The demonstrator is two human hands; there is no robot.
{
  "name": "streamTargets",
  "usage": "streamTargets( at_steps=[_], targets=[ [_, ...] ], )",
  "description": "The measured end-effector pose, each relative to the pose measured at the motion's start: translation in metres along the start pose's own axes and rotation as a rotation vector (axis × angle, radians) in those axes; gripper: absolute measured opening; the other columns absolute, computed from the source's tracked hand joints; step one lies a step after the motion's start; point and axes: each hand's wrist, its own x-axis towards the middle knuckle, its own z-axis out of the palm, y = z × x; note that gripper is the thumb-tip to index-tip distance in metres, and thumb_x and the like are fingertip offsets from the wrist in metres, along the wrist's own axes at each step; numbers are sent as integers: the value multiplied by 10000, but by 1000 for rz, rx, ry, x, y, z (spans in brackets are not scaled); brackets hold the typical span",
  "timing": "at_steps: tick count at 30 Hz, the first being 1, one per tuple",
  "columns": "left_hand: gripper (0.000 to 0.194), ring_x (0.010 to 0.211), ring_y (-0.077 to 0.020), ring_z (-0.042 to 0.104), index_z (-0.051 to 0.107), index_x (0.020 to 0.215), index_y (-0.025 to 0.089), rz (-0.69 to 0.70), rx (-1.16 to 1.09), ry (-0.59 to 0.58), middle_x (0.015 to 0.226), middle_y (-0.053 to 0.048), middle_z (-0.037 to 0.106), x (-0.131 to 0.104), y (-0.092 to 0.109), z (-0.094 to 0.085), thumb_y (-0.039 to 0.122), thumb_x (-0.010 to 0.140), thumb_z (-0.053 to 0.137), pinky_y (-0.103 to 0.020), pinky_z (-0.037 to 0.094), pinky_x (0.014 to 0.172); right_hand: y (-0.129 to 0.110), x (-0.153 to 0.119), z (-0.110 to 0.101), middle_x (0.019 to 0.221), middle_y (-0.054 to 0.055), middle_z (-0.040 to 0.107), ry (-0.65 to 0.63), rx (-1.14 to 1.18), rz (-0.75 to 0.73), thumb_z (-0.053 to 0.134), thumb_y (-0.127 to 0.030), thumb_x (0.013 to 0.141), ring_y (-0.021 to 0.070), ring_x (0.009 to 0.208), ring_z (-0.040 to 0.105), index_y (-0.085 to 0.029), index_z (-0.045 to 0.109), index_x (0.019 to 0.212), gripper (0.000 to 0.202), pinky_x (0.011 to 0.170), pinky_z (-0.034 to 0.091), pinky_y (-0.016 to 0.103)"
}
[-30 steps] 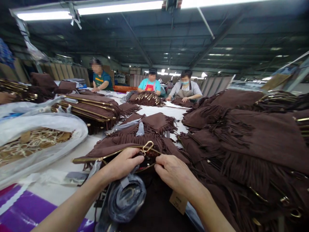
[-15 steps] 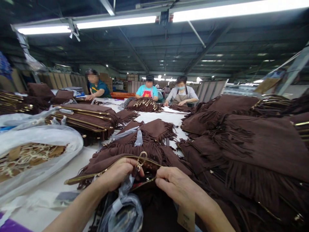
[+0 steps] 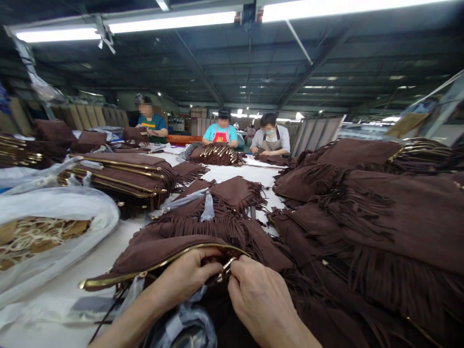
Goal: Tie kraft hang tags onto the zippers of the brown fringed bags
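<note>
A dark brown fringed bag (image 3: 155, 251) with a gold zipper lies in front of me, its mouth parted. My left hand (image 3: 195, 268) is closed at the opening, fingers curled inside below the zipper edge; what they pinch is hidden. Beside it, my right hand (image 3: 257, 290) has its fingers closed at the right end of the opening, against a gold metal clasp (image 3: 226, 268) between both hands. Below the hands sits a bundle in clear plastic wrap (image 3: 192, 324), partly covered by my left forearm.
Brown fringed bags pile up at right (image 3: 406, 208); more are stacked at left (image 3: 123, 169). A plastic sack (image 3: 105, 212) of tan pieces stands at the left. Three people sit across the white table (image 3: 232, 174), with gold-trimmed bags (image 3: 217, 154) before them.
The gold clasp has dropped lower, between my hands. My right hand has turned and closed in toward my left. The tag under my right hand is out of sight. The far-left person now holds up a brown piece.
</note>
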Motion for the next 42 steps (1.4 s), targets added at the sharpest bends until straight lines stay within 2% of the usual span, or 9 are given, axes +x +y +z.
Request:
streamTargets(
  at_steps=[4,7,10,14,18,25,32,39,42],
  targets=[
    [446,1030,-224,623,665,1231,222,-19,98,-10,1101,-20,724,-6,-2,1,176,797,575,-319,402,1033,2,-1,3,910,47,703,1,10,-42,471,-90,910,228,802,683,-216,676,857,246,587,305,319],
    [528,1144,-236,588,603,1315,262,53,205,-19,1234,-26,679,-12,-7,3,152,800,572,-343,358,1093,7,-3,5,917,40,696,-4,68,-79,491,-96,913,217,832,678,-214,683,845,236,629,348,295],
    [592,1252,-246,530,539,1378,282,100,277,-23,1371,-32,598,-16,-10,3,150,803,579,-369,315,1140,14,-4,5,905,25,687,-7,176,-120,541,-102,896,195,832,666,-209,677,788,204,663,373,265],
    [602,1275,-239,523,520,1396,269,100,247,-53,1383,-37,592,-18,-9,0,152,808,582,-356,325,1141,20,-2,1,865,3,671,-17,396,-157,581,-101,879,164,820,642,-197,641,699,214,699,393,227],
    [568,1256,-248,532,572,1351,264,94,209,-34,1338,-25,627,-19,-5,-3,144,795,574,-361,331,1135,21,1,-2,841,-19,670,-5,528,-176,517,-53,880,144,811,622,-202,601,680,263,699,387,211],
    [430,1001,-238,640,699,1174,239,34,105,105,958,-23,756,-12,-11,4,214,922,352,-393,411,1067,16,2,12,762,-6,604,74,369,-96,524,-58,860,155,726,606,-200,501,622,279,656,356,247],
    [413,1202,-232,568,703,1124,244,110,284,131,1116,-31,731,-4,-11,10,132,870,397,-354,391,1093,14,3,13,772,3,612,74,330,-103,516,-59,869,159,743,611,-201,498,640,270,665,351,252],
    [436,1082,-228,614,698,1056,244,114,346,178,1037,-38,737,-1,-7,10,46,811,396,-321,398,1042,12,2,10,762,11,596,109,361,-121,513,-55,849,156,733,588,-191,496,625,263,660,348,255],
    [250,962,-237,628,686,881,212,76,262,203,955,-58,722,-8,0,-4,162,845,443,-328,465,914,15,5,5,698,-11,565,144,517,-157,551,-123,832,147,697,551,-190,497,600,247,647,350,252]
  ],
)
